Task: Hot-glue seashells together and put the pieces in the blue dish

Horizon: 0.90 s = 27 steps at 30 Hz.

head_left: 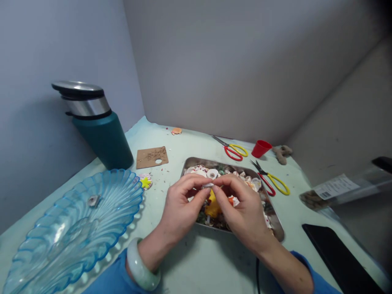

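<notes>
In the middle of the frame, the left hand [183,199] and right hand [241,204] hold a small whitish piece [208,185] between them, each grip pinched narrow on it, above a metal tray [277,226] of shells and small pieces on the desk [190,265].

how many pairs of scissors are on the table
2. One pair of scissors lies behind the metal tray, near the wall; the other pair lies just right of the tray. Any under the hands would be hidden.
</notes>
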{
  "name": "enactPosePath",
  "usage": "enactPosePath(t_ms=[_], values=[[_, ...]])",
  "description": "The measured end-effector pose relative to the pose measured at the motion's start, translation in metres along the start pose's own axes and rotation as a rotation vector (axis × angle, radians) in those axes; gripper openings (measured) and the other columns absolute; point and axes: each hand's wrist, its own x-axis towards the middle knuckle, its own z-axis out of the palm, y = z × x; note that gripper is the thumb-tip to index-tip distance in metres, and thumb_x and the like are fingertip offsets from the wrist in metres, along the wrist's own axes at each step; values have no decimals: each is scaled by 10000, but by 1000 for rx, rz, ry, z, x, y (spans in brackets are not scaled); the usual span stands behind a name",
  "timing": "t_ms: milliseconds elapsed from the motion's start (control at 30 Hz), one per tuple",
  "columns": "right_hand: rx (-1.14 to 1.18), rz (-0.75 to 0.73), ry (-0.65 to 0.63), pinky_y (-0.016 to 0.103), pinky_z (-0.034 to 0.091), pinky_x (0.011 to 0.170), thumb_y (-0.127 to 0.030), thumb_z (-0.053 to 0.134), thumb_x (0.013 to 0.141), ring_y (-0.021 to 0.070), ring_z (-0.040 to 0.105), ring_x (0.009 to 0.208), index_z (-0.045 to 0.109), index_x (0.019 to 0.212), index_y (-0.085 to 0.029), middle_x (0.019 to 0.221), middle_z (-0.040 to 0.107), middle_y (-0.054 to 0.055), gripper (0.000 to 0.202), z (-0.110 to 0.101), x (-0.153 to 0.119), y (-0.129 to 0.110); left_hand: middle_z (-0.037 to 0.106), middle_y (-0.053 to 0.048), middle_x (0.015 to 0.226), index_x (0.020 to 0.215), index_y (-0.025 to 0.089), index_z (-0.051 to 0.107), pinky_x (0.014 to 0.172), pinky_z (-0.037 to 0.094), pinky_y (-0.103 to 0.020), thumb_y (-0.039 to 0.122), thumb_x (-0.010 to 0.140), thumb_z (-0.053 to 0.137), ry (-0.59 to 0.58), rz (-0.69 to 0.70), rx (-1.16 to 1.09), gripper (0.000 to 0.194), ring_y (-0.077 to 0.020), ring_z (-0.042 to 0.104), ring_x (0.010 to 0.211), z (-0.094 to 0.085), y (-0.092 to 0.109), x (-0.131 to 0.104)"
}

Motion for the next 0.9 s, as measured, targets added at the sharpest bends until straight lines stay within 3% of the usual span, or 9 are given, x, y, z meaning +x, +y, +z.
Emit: enactPosePath(t_ms=[400,900], values=[[0,-53,33,282,456,673,-112,537,894,155,579,777,592,896,-204,857,624,21,107,2,0,1,695,-57,965,889,194,730,801,506,-257,139,803,653,10,19,-7,128,-177,633,942,2,2,1],[-49,-124,39,290,464,677,-92,538,881,162,580,790,582,899,-206,864,628,28,124,3,0,1,710,-55,914,858,185,733,801,517,-279,162,792,664,28,-59,-96,98,-182,655,876,4,4,0]])
